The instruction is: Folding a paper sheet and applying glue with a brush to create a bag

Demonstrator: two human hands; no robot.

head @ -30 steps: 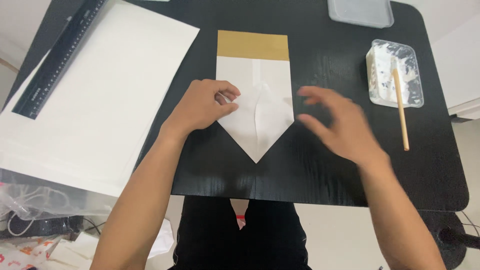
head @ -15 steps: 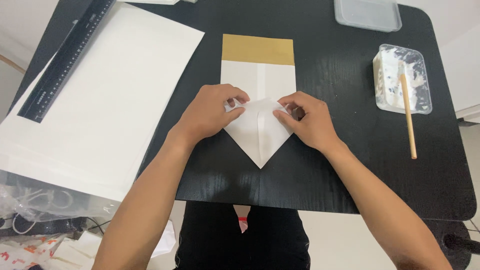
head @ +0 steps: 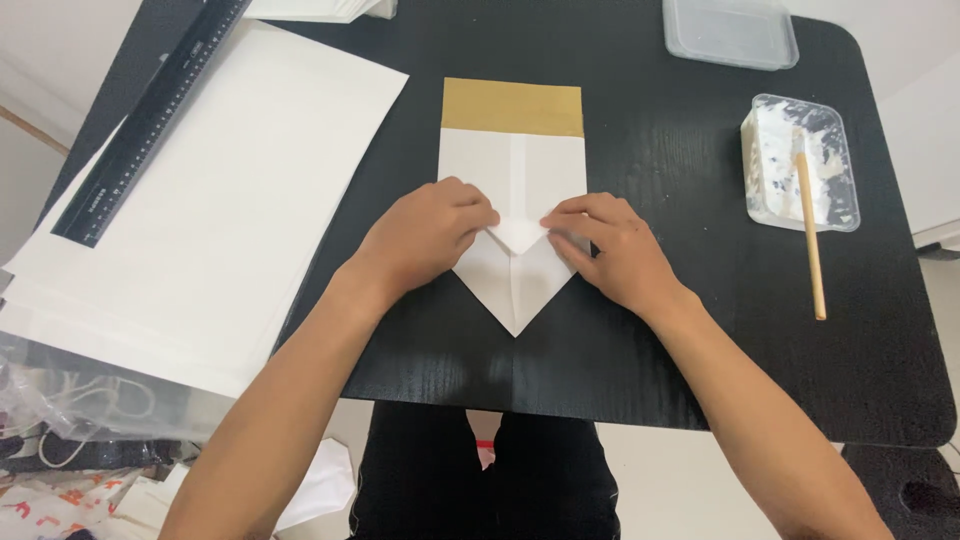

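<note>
Both hands work at the middle of a folded white paper piece [head: 512, 270] that lies flat on the black table [head: 700, 330], pointed end toward the person. The left hand [head: 432, 240] rests palm-down on the sheet's left half, fingers curled, the fingertips [head: 487, 216] bearing on the edge of a small turned-down triangular flap [head: 518, 234] at the centre line. The right hand [head: 610, 250] mirrors it on the right half, its fingertips meeting the same flap from the other side. Neither hand lifts anything; whether the fingertips nip the flap or only press it flat cannot be told from this angle. The symmetrical grip appears meant to keep the crease square on the centre fold and stop the sheet sliding on the smooth tabletop.

The paper's far end shows a gold band [head: 512, 106], left clear of the hands.

To the left, partly overhanging the table edge, lies a large white sheet [head: 230, 190] with a black ruler [head: 150, 120] laid along its outer side, both well apart from the work. To the right stands a shallow clear tray of white paste [head: 775, 160] with a wooden stick [head: 810, 240] propped in it, within the right hand's reach. An empty-looking clear plastic container [head: 730, 32] sits at the far edge. Loose plastic bags [head: 70, 410] lie below the table at left.
</note>
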